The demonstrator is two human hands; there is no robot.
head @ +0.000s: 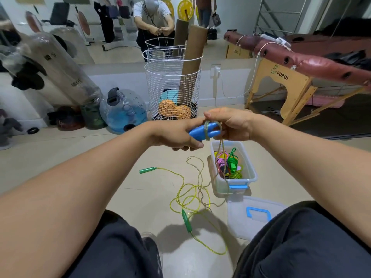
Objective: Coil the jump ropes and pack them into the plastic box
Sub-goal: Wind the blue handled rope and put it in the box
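Head view: left hand [176, 135] grips two blue plastic rope handles [202, 133]; right hand [230, 125] pinches their clear cord [220, 146] looped round them (above the clear plastic box [252, 173] on the floor). Green-handled yellow rope [188, 197] lies loose beside it.

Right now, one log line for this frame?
step: coiling rope | left hand: holds blue handles | right hand: winds cord round them | box: open, coiled ropes inside | green rope: loose on floor
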